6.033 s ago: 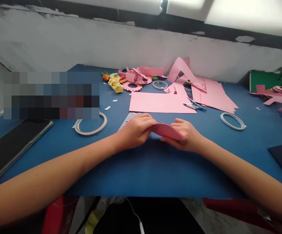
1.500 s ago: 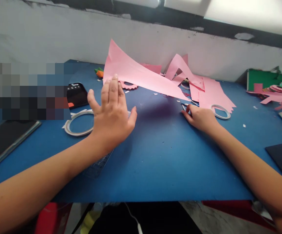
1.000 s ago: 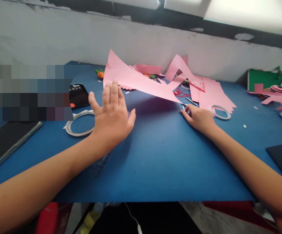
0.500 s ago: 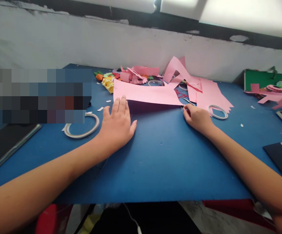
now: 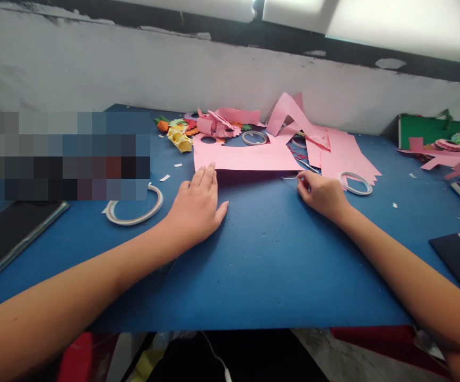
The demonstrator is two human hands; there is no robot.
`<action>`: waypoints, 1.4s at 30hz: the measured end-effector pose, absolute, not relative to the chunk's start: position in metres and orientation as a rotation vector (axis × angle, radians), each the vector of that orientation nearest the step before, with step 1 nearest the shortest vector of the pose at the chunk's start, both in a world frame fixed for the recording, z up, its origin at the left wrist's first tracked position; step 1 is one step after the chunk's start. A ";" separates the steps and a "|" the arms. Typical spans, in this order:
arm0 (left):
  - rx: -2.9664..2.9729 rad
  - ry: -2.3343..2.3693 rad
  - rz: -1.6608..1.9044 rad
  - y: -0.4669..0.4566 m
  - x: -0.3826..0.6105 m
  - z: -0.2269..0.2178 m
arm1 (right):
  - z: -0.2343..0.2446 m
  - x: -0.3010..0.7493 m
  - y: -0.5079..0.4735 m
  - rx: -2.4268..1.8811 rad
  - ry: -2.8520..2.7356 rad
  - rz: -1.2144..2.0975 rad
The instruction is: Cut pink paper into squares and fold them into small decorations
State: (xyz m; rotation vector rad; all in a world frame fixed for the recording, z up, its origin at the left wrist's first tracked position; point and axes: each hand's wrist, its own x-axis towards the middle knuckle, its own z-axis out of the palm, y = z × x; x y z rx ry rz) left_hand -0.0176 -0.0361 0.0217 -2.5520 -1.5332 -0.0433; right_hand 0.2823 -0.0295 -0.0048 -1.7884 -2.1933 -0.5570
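Observation:
A pink sheet of paper lies across the far middle of the blue table, its near edge slightly raised with a dark shadow beneath. My left hand is open, palm down, its fingertips at the sheet's near left edge and the thumb apart. Thumb and forefinger of my right hand are pinched on a thin white strip, which sticks out leftward just below the sheet's near right corner. Whether the strip touches the paper, I cannot tell. A thin pointed tool lies just behind my right hand.
White tape rolls lie left and right. Folded pink strips, pink sheets and yellow paper pieces are along the back. A dark flat object is at left, a dark blue one at right.
The pink sheet has shifted right and lies lower, uncovering a round-holed pink piece behind its left end. My left hand moved slightly right. The white strip now shows beyond my right fingertips.

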 end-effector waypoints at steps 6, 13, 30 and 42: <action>-2.607 -1.490 -0.020 -0.035 -0.017 0.020 | 0.000 0.278 -0.033 -1.717 -2.190 -0.634; -2.666 -1.342 -0.046 -0.037 -0.018 0.021 | 0.003 0.272 -0.037 -1.613 -2.252 -0.673; -2.778 -1.199 -0.263 -0.035 -0.019 0.020 | 0.007 0.270 -0.040 -1.560 -2.238 -0.710; -2.848 -0.795 -0.875 -0.036 -0.023 0.024 | 0.003 0.274 -0.038 -1.638 -2.185 -0.710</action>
